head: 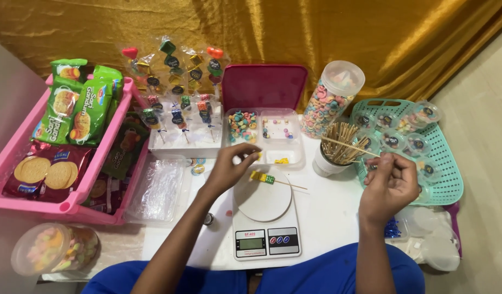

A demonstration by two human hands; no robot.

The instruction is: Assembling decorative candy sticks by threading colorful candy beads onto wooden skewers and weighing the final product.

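Candy skewer [268,179] lay across the round plate of the kitchen scale [264,218], its stick pointing right. Left hand [229,169] pinched a small yellow candy just above it; right hand [388,185] gripped a bare wooden skewer [346,145] by the stick cup [330,160]. Keeping both pinches light and steady seemed wise.

We see gold curtain [316,32]: shiny satin-like cloth, creased. Pink crate [22,155]: smooth plastic. Biscuit packets [79,109]: glossy printed foil. Compartment tray [294,152] and tall jar [332,98]: clear plastic. Teal basket [449,163]: perforated plastic, matt. Skewers [341,142] in white cup [324,166]: bare pale wood. Kitchen scale [264,228]: white plastic, smooth round plate. Wrapped sweets [177,81]: glossy cellophane. We note white counter [327,218]: smooth, matt.
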